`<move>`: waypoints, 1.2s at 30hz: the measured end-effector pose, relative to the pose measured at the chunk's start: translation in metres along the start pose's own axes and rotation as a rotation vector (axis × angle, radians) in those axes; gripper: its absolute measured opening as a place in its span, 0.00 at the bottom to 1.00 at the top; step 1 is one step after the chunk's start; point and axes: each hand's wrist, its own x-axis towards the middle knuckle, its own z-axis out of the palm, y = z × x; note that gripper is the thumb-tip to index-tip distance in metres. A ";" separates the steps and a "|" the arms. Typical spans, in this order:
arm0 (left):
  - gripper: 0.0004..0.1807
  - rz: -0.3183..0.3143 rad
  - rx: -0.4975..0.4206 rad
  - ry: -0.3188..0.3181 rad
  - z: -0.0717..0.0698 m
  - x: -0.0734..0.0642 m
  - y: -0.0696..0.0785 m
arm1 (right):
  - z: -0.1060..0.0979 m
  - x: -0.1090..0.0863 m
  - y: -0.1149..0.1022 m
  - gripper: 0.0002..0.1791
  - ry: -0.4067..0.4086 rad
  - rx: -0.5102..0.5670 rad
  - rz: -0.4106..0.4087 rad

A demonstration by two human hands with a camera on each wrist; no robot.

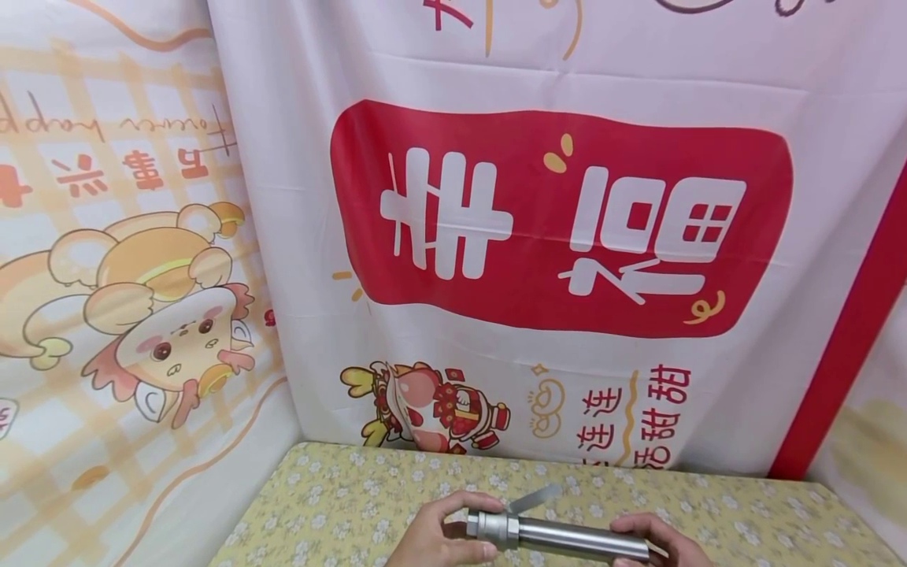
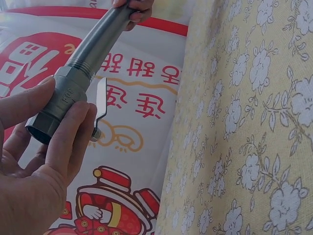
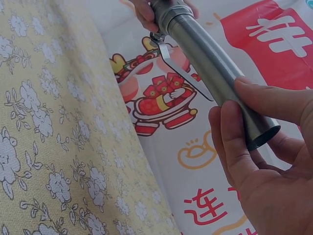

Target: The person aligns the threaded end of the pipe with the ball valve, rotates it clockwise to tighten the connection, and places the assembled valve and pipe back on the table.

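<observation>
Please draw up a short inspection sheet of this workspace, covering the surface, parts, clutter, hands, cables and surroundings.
Surface: yellow floral cloth, with white flowers.
Job's things: metal valve joined to a straight metal pipe, some thread showing at the joint; a flat lever juts from the valve at an angle to the pipe.
Clutter: nothing seen.
Hands: left hand grips the valve; right hand grips the pipe near its open far end.
Cables: nothing seen.
Surroundings: white hanging sheet with a red panel and sideways characters behind; cartoon-print sheet at the left.
</observation>
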 end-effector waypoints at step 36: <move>0.22 -0.001 0.010 0.007 0.000 -0.001 -0.004 | 0.004 -0.002 -0.006 0.25 0.034 -0.024 0.085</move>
